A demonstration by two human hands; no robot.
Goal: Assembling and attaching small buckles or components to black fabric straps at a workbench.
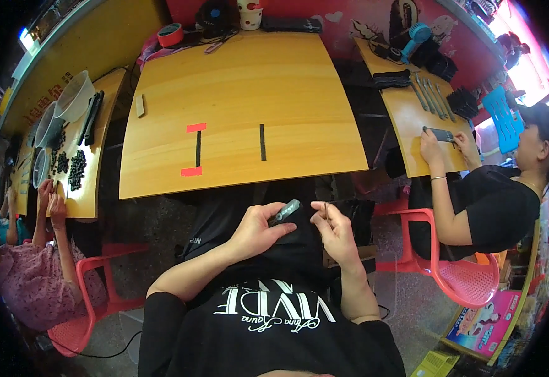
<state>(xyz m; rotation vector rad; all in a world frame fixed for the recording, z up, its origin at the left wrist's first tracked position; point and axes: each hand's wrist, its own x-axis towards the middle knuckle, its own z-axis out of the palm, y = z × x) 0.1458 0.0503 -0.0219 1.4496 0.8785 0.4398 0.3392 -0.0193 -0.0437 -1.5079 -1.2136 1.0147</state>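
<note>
My left hand (pixel 260 233) is closed around a short, dark grey-green tube-shaped thing (pixel 286 213) with pale marks on it. Its upper end sticks out past my thumb, pointing up and to the right. Just right of it, a small gap away, my right hand (pixel 336 232) has its fingers curled in toward the thumb; whether something thin is pinched there is too small to tell. Both hands hover over my lap, below the near edge of the wooden table (pixel 237 81). On that table lie two dark strips (pixel 198 149), the left one with red tape (pixel 196 127) at each end.
A small pale block (pixel 140 106) lies at the table's left. At its back are a red tape roll (pixel 170 36) and a spotted cup (pixel 250 15). On the left table, a person's hands are near black pieces (pixel 78 169); at right, another person handles a dark flat piece (pixel 439 135).
</note>
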